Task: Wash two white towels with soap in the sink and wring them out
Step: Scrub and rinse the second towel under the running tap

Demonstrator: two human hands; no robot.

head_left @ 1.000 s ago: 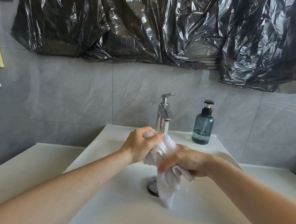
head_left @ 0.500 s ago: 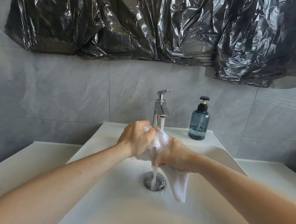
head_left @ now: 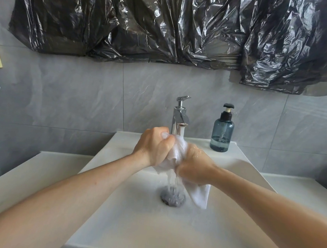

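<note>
A wet white towel [head_left: 177,153] is bunched between both hands under the chrome faucet [head_left: 180,116], over the white sink [head_left: 125,218]. My left hand [head_left: 153,145] grips its upper end with curled fingers. My right hand [head_left: 194,165] grips the lower part, and a loose corner of the towel hangs down below it. Water runs from the spout through the towel and onto the drain [head_left: 172,198]. Only one towel is in view.
A blue pump soap bottle [head_left: 222,131] stands on the sink's back rim, right of the faucet. White counter [head_left: 20,173] flanks the basin on both sides. Black plastic sheeting [head_left: 165,25] covers the grey tiled wall above.
Water now streams from the faucet through the towel to the drain. Both hands have moved up close under the spout, still gripping the towel.
</note>
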